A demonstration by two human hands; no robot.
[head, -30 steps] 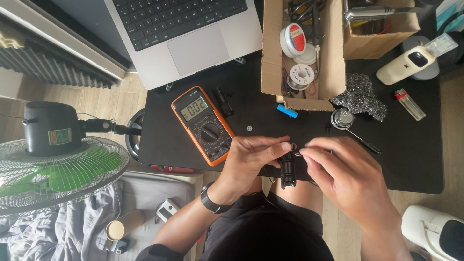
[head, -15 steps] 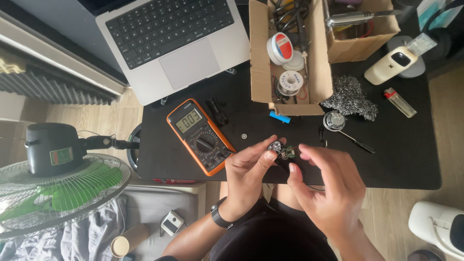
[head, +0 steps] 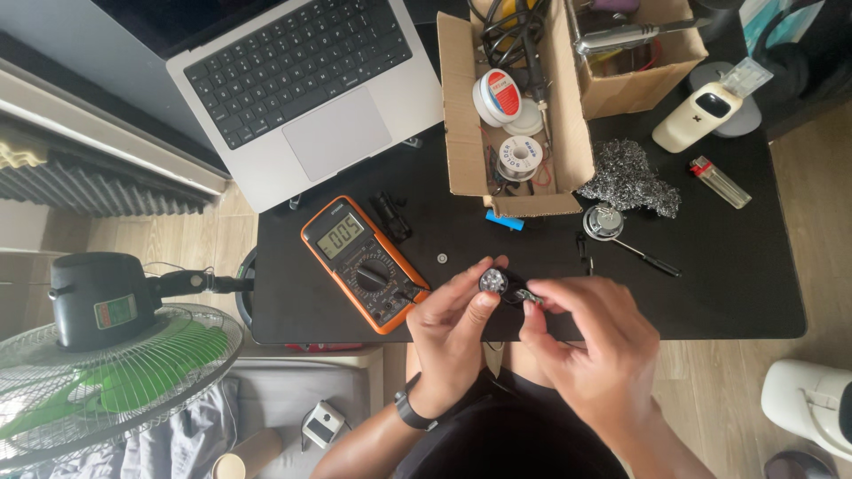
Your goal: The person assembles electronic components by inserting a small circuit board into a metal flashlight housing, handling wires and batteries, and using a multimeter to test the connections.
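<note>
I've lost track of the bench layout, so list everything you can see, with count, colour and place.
laptop: 1, silver, table top left
multimeter: 1, orange-black, beside left hand
cardboard box: 1, brown, top centre
solder spools: 2, white, inside box
steel wool: 1, grey, right of box
lighter: 1, clear-red, right
fan: 1, green-bladed, floor left
small round part: 1, silvery, between fingertips
left hand: pinches part
right hand: touches part

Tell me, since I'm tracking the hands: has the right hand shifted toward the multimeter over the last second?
Yes. The right hand now sits closer to the orange multimeter, meeting the left hand at the small round part; the camera also moved.
</note>
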